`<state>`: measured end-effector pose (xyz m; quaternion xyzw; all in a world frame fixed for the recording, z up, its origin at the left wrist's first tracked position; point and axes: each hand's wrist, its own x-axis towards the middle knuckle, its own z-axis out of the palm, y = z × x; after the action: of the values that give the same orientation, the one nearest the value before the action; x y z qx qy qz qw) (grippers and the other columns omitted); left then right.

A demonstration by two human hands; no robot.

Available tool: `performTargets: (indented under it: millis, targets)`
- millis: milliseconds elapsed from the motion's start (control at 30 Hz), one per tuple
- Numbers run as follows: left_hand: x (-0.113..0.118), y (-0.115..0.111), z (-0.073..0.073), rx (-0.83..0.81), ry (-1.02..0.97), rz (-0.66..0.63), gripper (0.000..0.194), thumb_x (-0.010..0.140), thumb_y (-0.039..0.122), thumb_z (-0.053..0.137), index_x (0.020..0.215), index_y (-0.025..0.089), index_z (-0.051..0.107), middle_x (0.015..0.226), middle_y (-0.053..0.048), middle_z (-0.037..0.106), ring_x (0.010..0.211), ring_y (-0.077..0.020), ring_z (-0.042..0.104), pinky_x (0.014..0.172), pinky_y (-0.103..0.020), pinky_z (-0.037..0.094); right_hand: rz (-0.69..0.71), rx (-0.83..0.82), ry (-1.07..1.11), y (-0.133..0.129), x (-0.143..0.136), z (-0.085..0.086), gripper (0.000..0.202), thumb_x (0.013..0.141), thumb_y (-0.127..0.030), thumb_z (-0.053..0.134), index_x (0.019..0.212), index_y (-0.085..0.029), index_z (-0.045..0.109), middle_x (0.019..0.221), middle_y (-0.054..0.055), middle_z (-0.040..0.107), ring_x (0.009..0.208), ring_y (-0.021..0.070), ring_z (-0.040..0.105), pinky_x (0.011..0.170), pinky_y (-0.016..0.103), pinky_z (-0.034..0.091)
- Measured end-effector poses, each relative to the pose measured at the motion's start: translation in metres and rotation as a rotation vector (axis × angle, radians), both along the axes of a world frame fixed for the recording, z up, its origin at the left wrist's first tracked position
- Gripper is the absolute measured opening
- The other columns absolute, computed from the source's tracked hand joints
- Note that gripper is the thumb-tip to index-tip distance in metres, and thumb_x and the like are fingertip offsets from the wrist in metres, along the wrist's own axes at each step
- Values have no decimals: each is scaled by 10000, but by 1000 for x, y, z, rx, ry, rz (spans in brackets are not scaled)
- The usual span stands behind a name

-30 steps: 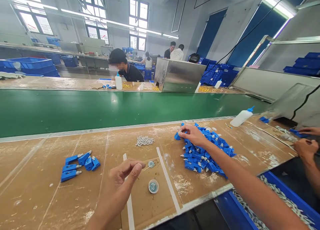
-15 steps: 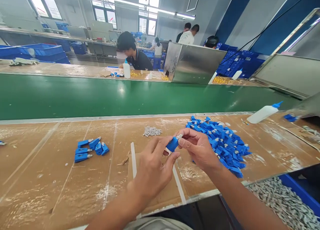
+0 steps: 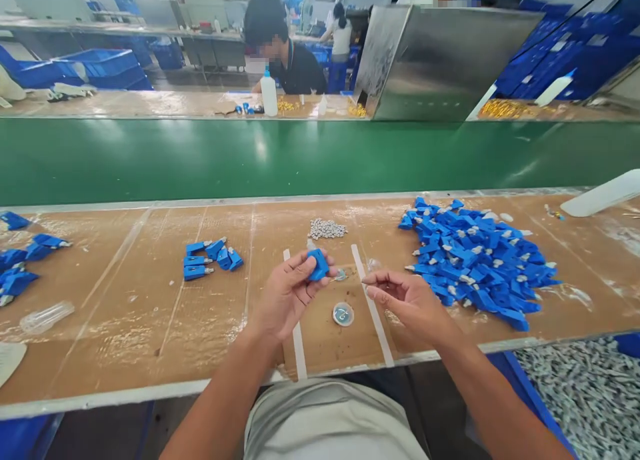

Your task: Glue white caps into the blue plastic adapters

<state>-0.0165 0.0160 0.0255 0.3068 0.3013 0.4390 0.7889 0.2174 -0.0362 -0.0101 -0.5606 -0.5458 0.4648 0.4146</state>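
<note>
My left hand [image 3: 283,293] grips a blue plastic block [image 3: 318,265] between thumb and fingers, with a pale tip at its upper end. Apart from it, to the right, my right hand [image 3: 410,303] has thumb and forefinger pinched together near a white tape strip [image 3: 373,307]. Whatever sits in that pinch is too small to make out. Between and below the hands stands a small round dish [image 3: 343,315] with a shiny inside. Small grey pieces [image 3: 327,229] lie heaped just beyond my left hand. A large pile of blue blocks with pale tips [image 3: 480,260] spreads right of my right hand.
Several blue blocks [image 3: 197,271] lie left of centre, more [image 3: 23,267] at the far left near a clear plastic piece [image 3: 47,318]. A green belt [image 3: 225,160] runs behind. A white bottle [image 3: 607,193] lies at right; a bin of grey parts [image 3: 590,393] stands below. A person [image 3: 295,60] sits opposite.
My hands have moved apart: the right hand has let go of the blue block and shifted right, while the left keeps it. The view has tilted down, bringing the round dish into sight.
</note>
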Motion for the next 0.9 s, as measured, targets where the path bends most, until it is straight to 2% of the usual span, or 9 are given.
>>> performTargets:
  millis: [100,200,367,533,700,800,900]
  targets:
    - [-9,1,-10,-194,-124,-17,179,899,141,664,1038,77,756,959,-107,760,869,-161,757,693,-136,599,-12,-69,32,-19,-11,-25,336,877,-471,727,1075,-200,712,937,49,719,868,207,660,813,337,525]
    - [-9,-2,-16,-250,-161,-63,218,923,118,618,1083,46,749,899,-117,752,863,-179,765,692,-137,608,-8,-75,58,-26,-23,-34,302,882,-465,721,1014,-194,707,892,43,699,819,194,643,762,314,514]
    - [-9,-2,-19,-256,-187,-66,243,935,107,599,1121,37,738,909,-118,748,859,-180,766,689,-140,614,39,-19,-14,-21,-31,-26,254,920,-439,677,866,-192,703,809,29,650,733,174,587,682,290,467]
    - [-11,-3,-20,-230,-157,-68,228,924,122,624,1101,44,745,884,-119,746,831,-175,763,673,-143,614,75,63,-128,-19,-34,-14,200,936,-374,671,862,-202,742,829,34,625,727,176,567,676,298,446]
    - [-13,-4,-21,-229,-135,-42,217,908,126,644,1078,47,753,880,-108,740,821,-175,759,668,-147,614,161,150,-244,-21,-37,-12,166,963,-313,647,895,-236,778,804,25,604,705,170,548,646,295,412]
    - [-14,-4,-21,-237,-130,-35,234,909,124,636,1098,45,751,890,-102,737,808,-164,751,664,-142,608,171,222,-317,-23,-37,-11,188,986,-290,610,880,-220,748,816,30,604,744,177,559,691,306,417]
    - [-15,-5,-21,-242,-133,-32,231,905,123,640,1091,49,756,904,-99,739,795,-154,745,659,-139,605,155,219,-326,-25,-36,-11,194,996,-307,589,871,-208,701,828,30,611,757,177,559,698,304,422]
